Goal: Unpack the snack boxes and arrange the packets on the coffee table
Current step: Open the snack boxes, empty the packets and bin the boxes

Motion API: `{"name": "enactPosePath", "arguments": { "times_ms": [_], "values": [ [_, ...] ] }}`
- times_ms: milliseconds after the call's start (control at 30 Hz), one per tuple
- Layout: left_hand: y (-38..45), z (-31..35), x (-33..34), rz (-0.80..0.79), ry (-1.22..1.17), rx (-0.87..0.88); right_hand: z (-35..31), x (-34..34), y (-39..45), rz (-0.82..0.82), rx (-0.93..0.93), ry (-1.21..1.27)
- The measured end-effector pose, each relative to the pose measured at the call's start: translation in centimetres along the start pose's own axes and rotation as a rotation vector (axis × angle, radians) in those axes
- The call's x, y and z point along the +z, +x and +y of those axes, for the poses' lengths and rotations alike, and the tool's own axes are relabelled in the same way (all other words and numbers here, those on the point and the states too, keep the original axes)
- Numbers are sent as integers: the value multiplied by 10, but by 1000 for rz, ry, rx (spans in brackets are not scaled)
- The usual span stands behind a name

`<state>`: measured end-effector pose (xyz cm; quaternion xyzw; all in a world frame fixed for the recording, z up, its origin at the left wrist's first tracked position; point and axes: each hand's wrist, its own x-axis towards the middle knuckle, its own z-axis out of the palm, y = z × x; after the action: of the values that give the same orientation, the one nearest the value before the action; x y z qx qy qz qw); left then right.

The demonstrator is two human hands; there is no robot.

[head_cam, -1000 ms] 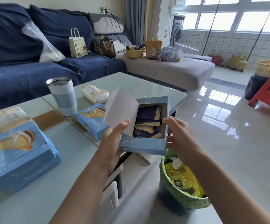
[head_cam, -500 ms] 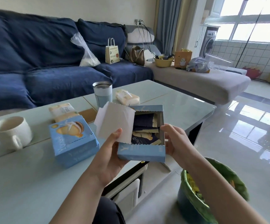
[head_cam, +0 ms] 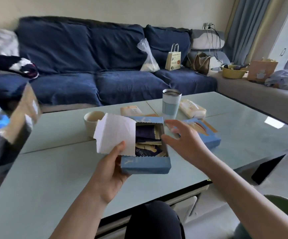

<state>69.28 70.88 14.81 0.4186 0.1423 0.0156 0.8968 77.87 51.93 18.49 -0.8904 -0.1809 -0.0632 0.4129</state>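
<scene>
My left hand (head_cam: pixel 113 167) grips an opened blue snack box (head_cam: pixel 146 163) from below and holds it above the coffee table (head_cam: pixel 57 178). The thumb pins the box's white torn flap (head_cam: pixel 115 133) back. Dark blue and gold packets (head_cam: pixel 148 144) lie loose inside. Spread and relaxed, the fingers of my right hand (head_cam: pixel 185 140) hover just right of the box's open top and hold nothing. A second blue snack box (head_cam: pixel 207 135) lies on the table behind my right hand, partly hidden by it.
On the table stand a cream mug (head_cam: pixel 92 122), a steel tumbler (head_cam: pixel 170 104) and two cream wrapped packs (head_cam: pixel 192 108) (head_cam: pixel 131 111). A cardboard box (head_cam: pixel 21 114) sits at the left edge. A navy sofa (head_cam: pixel 91 66) runs behind. A green bin (head_cam: pixel 284 213) is at lower right.
My right hand has let go of the box's right side and lifted, fingers spread. The view swung left over the table. My left hand still holds the box.
</scene>
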Motion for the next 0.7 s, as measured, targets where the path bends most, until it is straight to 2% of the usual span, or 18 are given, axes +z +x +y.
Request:
{"name": "enactPosePath", "arguments": {
  "times_ms": [100, 233, 367, 467, 700],
  "values": [
    [-11, 18, -26, 59, -3, 36, -28, 25, 8, -85, -280, -135],
    [-24, 34, -53, 133, 10, 62, -56, 61, 20, -258, -488, -318],
    [-32, 45, -76, 172, 13, 58, -75, 89, 25, -353, -587, -400],
    [-34, 48, -89, 198, 5, 51, -88, 101, 22, -431, -585, -411],
    [-30, 53, -113, 240, -63, 65, -92, 131, 34, -411, -707, -658]
  ]
}}
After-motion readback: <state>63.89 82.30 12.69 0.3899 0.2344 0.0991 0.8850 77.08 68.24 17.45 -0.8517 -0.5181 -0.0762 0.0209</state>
